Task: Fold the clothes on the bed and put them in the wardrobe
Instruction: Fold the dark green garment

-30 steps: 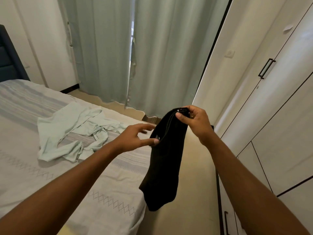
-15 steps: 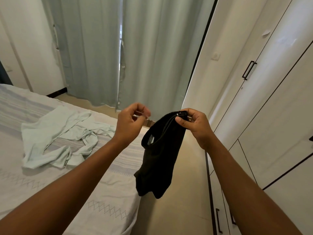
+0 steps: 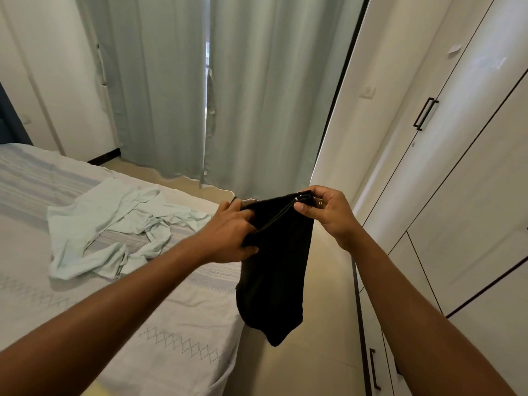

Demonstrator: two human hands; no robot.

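Bedroom: bed (image 3: 177, 318) on the left, wardrobe (image 3: 468, 195) doors closed on the right, curtains (image 3: 228, 90) behind. Right hand (image 3: 328, 215) pinches the top edge of a black garment (image 3: 274, 270); left hand (image 3: 231, 235) grips the same edge (fingers curled into the fabric). Garment hangs over the floor beside the bed. Crumpled pale green garment (image 3: 114, 227) lies on the bed.

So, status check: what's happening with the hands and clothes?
Left hand and right hand grip black garment, held in the air. Pale green garment crumpled on bed. Wardrobe doors closed.
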